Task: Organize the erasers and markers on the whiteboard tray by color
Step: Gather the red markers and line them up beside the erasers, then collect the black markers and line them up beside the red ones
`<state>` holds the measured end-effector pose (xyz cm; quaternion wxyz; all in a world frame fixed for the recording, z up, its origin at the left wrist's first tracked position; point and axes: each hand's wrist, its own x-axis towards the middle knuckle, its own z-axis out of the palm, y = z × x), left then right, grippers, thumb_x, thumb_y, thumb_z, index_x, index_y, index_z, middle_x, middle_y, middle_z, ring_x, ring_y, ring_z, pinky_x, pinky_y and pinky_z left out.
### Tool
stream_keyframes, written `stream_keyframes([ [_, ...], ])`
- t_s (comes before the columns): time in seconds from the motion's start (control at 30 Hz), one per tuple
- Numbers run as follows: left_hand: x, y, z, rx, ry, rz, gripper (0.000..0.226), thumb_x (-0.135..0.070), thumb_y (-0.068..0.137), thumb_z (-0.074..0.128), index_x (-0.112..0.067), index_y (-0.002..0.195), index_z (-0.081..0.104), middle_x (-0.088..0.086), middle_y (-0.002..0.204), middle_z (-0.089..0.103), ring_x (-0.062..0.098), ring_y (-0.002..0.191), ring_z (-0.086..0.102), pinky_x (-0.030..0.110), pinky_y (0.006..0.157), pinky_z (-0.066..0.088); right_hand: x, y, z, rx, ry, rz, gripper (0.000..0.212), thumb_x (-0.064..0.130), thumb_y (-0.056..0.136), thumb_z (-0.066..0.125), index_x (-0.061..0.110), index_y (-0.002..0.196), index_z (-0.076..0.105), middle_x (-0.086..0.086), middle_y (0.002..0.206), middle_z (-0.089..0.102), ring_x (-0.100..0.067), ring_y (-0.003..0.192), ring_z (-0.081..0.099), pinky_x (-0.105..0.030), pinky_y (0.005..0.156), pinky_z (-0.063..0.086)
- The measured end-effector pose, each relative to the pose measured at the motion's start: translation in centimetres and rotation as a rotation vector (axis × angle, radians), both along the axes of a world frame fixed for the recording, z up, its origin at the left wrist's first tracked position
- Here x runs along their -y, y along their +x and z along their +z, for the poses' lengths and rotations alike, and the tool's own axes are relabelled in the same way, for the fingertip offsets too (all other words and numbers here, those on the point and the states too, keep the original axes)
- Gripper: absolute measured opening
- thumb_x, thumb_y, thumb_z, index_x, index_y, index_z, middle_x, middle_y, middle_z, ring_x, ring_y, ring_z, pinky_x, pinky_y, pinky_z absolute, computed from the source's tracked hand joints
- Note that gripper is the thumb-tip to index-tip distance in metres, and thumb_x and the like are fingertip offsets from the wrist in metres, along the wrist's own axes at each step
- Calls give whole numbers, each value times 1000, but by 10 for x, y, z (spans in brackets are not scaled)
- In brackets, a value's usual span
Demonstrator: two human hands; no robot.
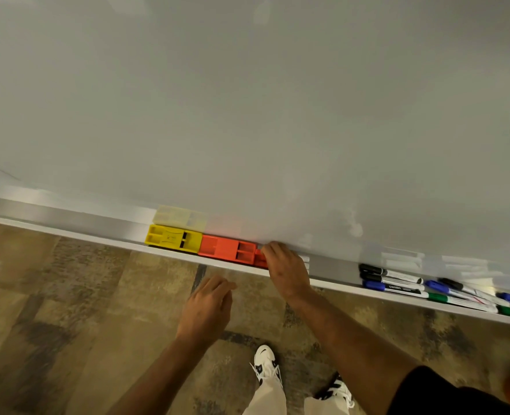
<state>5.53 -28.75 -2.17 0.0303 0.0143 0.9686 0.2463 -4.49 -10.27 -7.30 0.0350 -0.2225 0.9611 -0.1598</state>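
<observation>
A yellow eraser (173, 238) and orange eraser (227, 248) are seen; markers (445, 290) are capped black, blue and green; floor (68, 310) is mottled brown

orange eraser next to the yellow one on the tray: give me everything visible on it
The orange eraser looks like moulded plastic, a flat rectangular block with recessed rectangular pockets on its top face. It lies flat, lengthwise on the whiteboard tray, its left end against the yellow eraser. At its right end sits another orange piece, mostly hidden under the right hand, whose fingertips rest there. The left hand hovers below the tray, touching nothing.
</observation>
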Motion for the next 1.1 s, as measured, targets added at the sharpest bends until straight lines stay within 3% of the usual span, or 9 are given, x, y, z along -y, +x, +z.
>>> stream_keyframes([
  [0.37, -24, -8, 10, -18, 37, -18, 17, -12, 88, 61, -21, 99, 70, -7, 96, 66, 13, 87, 58, 31, 65, 52, -7, 3, -2, 17, 34, -6, 38, 2, 67, 74, 15, 102, 66, 1, 101, 64, -19, 95, 60, -31, 73, 55],
  [0.53, -37, -16, 11, -28, 46, -30, 16, -12, 88, 61, -19, 99, 70, -6, 96, 67, 14, 87, 59, 29, 68, 50, -30, 8, 10, -33, -48, -71, 26, 8, 75, 71, 16, 99, 66, 1, 99, 66, -19, 93, 61, -30, 65, 55],
  [0.77, -93, -33, 10, -10, 114, -116, 23, -12, 89, 59, -24, 105, 69, -8, 104, 65, 15, 100, 58, 34, 75, 51, -123, 37, 28, -126, -119, -242, 18, 19, 89, 53, 14, 98, 67, -1, 90, 69, -20, 84, 60, -29, 59, 52],
  [0.9, -145, -49, 11, -11, 137, -197, 20, -15, 91, 58, -22, 106, 70, -6, 106, 68, 19, 101, 61, 34, 77, 50, -181, 58, 34, -78, -112, -380, 12, 15, 87, 61, 12, 95, 69, -6, 88, 70, -27, 83, 64, -38, 57, 55],
  [1.0, -190, -62, 8, 14, 146, -247, 24, -21, 94, 53, -21, 113, 68, -5, 115, 67, 18, 106, 60, 34, 83, 49, -228, 75, 38, -42, -105, -467, 21, 11, 86, 65, 12, 107, 69, -7, 99, 72, -26, 91, 65, -37, 71, 55],
  [1.1, -231, -70, 0, 48, 117, -337, 27, -24, 97, 45, -20, 116, 65, -2, 119, 66, 20, 107, 60, 33, 83, 47, -268, 91, 41, -28, -88, -511, 25, 10, 86, 65, 12, 111, 68, -7, 103, 71, -25, 94, 65, -34, 73, 54],
])
